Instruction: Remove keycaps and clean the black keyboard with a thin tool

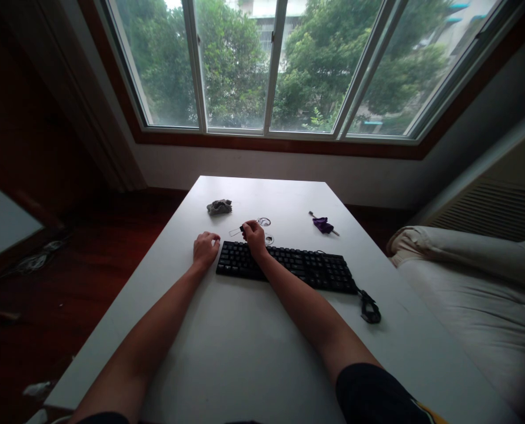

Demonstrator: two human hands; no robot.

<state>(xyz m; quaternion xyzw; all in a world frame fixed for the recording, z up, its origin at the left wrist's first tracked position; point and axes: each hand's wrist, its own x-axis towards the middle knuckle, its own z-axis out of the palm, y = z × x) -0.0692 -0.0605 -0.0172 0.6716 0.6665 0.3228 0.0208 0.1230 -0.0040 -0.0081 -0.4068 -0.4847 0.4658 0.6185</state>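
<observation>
A black keyboard (pixel 306 270) lies across the white table in front of me. Above its left part, my right hand (pixel 254 235) is closed on the black handle of a wire keycap puller (pixel 236 232), whose thin wire end points left. My left hand (pixel 206 248) rests by the keyboard's left end with its fingers curled in. Whether anything is between those fingers is hidden. Just beyond the keyboard, a clear round dish (pixel 263 222) stands near my right hand, and a second small round dish (pixel 269 239) is partly covered by that hand.
A crumpled grey cloth (pixel 219 206) sits at the table's far left. On the far right lies a purple cloth (pixel 323 225) with a brush (pixel 312 214) by it. The keyboard's bundled cable (pixel 370 307) is at the right. A covered sofa (pixel 465 282) flanks the table (pixel 227 353).
</observation>
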